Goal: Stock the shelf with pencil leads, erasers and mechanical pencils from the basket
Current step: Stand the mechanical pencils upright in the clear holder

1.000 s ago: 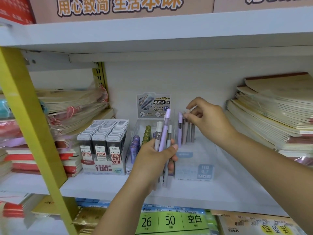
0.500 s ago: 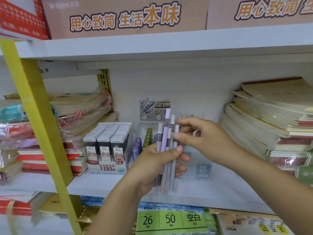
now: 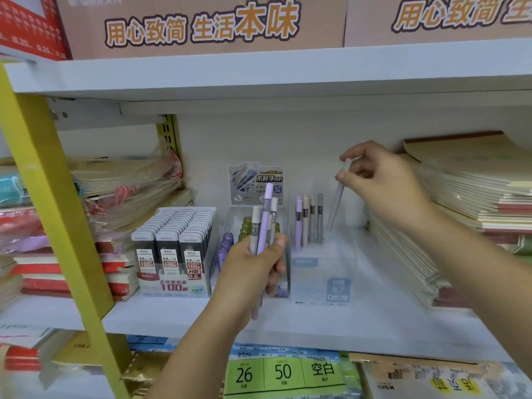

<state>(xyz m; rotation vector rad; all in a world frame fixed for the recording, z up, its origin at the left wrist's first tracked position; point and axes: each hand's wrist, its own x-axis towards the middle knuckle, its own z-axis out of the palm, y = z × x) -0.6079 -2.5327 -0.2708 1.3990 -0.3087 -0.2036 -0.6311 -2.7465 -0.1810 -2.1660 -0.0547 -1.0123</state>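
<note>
Change vs half a sec ago: right hand (image 3: 383,185) has left the bundle and now pinches a single pencil (image 3: 335,208) by its top end between thumb and fingers, tip down and slightly tilted. Clear display box (image 3: 325,272) sits just below that hand; pencil tip is above it, not yet in.

Left hand (image 3: 253,266) grips the bundle of mechanical pencils (image 3: 264,217) upright, fingers wrapped round. Bundle is down from 4 to 3, so approx. one more is about to be stocked, 3 left in hand.

Counts:
- standing pencils (image 3: 309,220), between the two hands: 4 clear, poss. a 5th behind the lilac one
- lead cases (image 3: 172,243), left of left hand: 3 rows, no. per row can't tell

Basket and erasers not in view.
</note>
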